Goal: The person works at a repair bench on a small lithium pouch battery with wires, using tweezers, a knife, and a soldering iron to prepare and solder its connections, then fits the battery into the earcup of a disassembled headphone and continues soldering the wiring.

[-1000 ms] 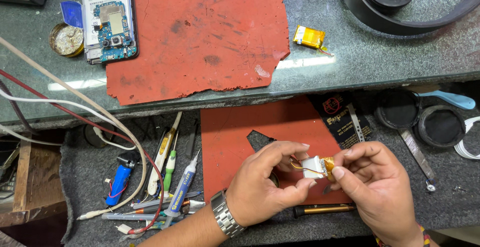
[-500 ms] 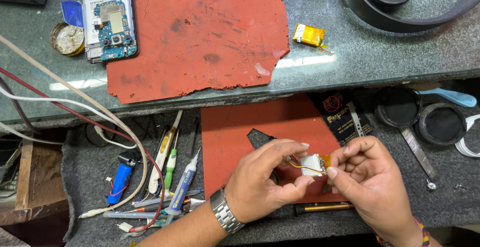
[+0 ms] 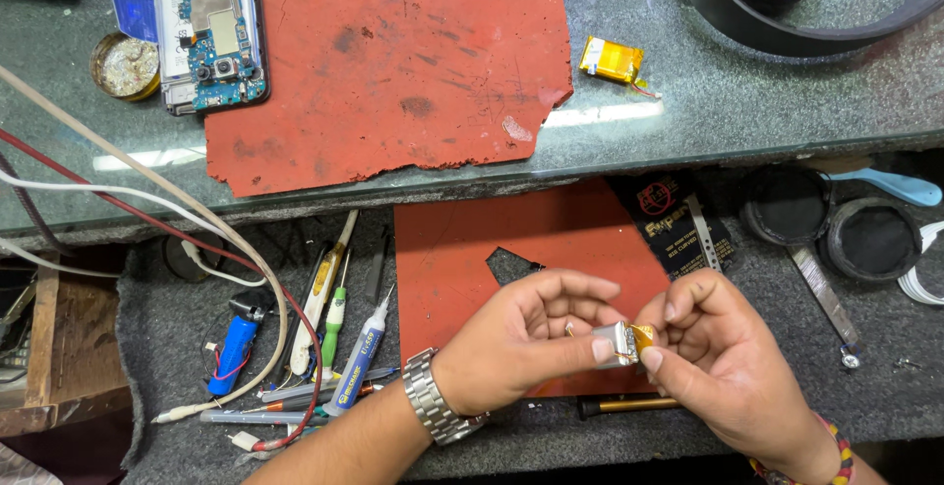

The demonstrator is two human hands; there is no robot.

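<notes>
Vs a second ago: small silver cell with orange tape (image 3: 623, 343) sits a bit lower over the lower red mat (image 3: 462, 249), near its front edge. Left hand (image 3: 521, 333) pinches its left end between thumb and forefinger. Right hand (image 3: 723, 352) has closed in, fingertips gripping the orange end — looks like tape or lead being worked
</notes>
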